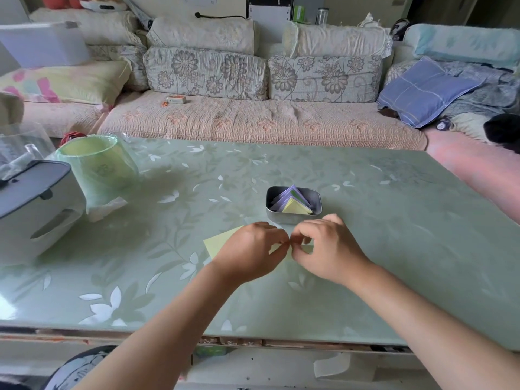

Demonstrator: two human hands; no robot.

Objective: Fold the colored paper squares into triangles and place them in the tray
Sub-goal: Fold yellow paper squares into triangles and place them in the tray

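Note:
A pale yellow paper square point(219, 242) lies on the green glass table, mostly hidden under my hands. My left hand point(249, 253) and my right hand point(326, 249) meet above it, fingertips pinching the paper's edge together at the middle. Just beyond them stands a small grey metal tray point(318, 197) holding several folded triangles, purple ones behind and a yellow triangle point(295, 207) in front.
A green cup-shaped container point(98, 167) and a white-grey appliance point(33, 204) stand at the table's left. A sofa with cushions runs behind the table. The table's front edge is near my forearms.

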